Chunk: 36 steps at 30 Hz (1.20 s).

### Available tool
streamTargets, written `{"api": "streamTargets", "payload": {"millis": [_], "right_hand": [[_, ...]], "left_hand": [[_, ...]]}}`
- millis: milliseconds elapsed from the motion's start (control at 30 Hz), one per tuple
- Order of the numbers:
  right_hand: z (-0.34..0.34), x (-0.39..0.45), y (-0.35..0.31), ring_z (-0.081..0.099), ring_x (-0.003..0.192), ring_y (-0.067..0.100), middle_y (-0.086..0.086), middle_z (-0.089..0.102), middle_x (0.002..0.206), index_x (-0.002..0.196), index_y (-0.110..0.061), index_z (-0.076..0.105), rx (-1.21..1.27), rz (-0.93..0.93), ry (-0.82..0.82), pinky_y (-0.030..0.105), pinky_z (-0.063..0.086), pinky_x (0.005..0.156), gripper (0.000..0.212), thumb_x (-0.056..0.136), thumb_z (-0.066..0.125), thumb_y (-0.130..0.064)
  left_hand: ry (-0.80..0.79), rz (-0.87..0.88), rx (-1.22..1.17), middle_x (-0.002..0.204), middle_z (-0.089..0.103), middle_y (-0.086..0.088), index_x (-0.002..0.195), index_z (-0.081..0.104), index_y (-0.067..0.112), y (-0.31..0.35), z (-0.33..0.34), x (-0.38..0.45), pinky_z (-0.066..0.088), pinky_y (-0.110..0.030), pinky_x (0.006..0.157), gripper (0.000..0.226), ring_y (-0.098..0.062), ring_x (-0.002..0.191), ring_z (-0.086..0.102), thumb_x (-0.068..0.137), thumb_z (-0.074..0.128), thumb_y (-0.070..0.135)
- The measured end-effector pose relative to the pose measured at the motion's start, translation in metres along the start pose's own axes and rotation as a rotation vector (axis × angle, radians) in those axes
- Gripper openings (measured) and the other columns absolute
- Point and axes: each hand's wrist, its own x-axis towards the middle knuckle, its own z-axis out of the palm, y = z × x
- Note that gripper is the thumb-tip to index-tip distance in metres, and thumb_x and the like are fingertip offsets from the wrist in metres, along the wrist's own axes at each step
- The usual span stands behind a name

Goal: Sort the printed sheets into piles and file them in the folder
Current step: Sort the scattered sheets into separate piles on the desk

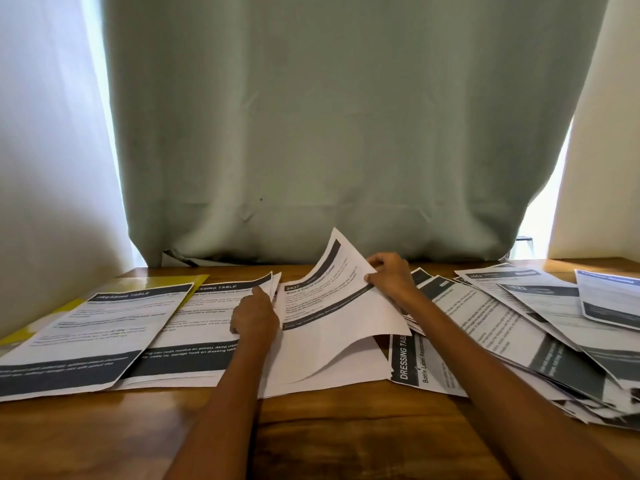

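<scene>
Printed sheets with dark header bands cover the wooden table (311,431). My right hand (389,275) pinches the right edge of a curled sheet (332,299) in the centre pile, lifting its far corner. My left hand (254,315) rests with fingers curled on the right edge of a middle-left pile (201,327) headed "DRESSING TABLE". Another such sheet (93,334) lies at the far left, on top of a yellow folder (194,282). A loose, fanned heap of sheets (540,334) spreads across the right side.
A grey-green curtain (346,133) hangs right behind the table's far edge, with white curtains on both sides. One sheet (415,362) lies turned sideways under the centre pile. Bare wood shows along the near edge of the table.
</scene>
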Motion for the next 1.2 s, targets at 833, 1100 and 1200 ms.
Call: {"api": "streamTargets", "payload": {"millis": [833, 1100, 1200], "right_hand": [[-0.047, 0.004, 0.046, 0.058, 0.103, 0.023, 0.009, 0.061, 0.116, 0.114, -0.011, 0.06, -0.452, -0.005, -0.185, 0.031, 0.046, 0.085, 0.034, 0.084, 0.068, -0.024], [-0.16, -0.01, 0.131, 0.046, 0.122, 0.031, 0.012, 0.052, 0.13, 0.125, -0.014, 0.048, -0.702, 0.34, 0.038, 0.051, 0.032, 0.106, 0.043, 0.089, 0.059, -0.035], [-0.172, -0.029, 0.154, 0.049, 0.117, 0.031, 0.013, 0.054, 0.122, 0.119, -0.012, 0.048, -0.715, 0.382, -0.055, 0.056, 0.034, 0.104, 0.042, 0.085, 0.062, -0.03]], "left_hand": [[-0.082, 0.05, 0.036, 0.116, 0.058, -0.01, 0.124, 0.046, 0.009, -0.003, -0.003, 0.0, 0.048, -0.041, 0.094, 0.045, -0.026, 0.107, 0.057, 0.087, 0.063, 0.029], [-0.007, 0.244, -0.08, 0.126, 0.056, -0.011, 0.128, 0.049, 0.009, 0.05, 0.007, -0.021, 0.043, -0.033, 0.094, 0.041, -0.025, 0.114, 0.053, 0.092, 0.057, 0.026], [-0.037, 0.302, -0.116, 0.131, 0.055, -0.009, 0.128, 0.051, 0.012, 0.095, 0.012, -0.04, 0.042, -0.033, 0.097, 0.04, -0.025, 0.118, 0.052, 0.091, 0.058, 0.027]]}}
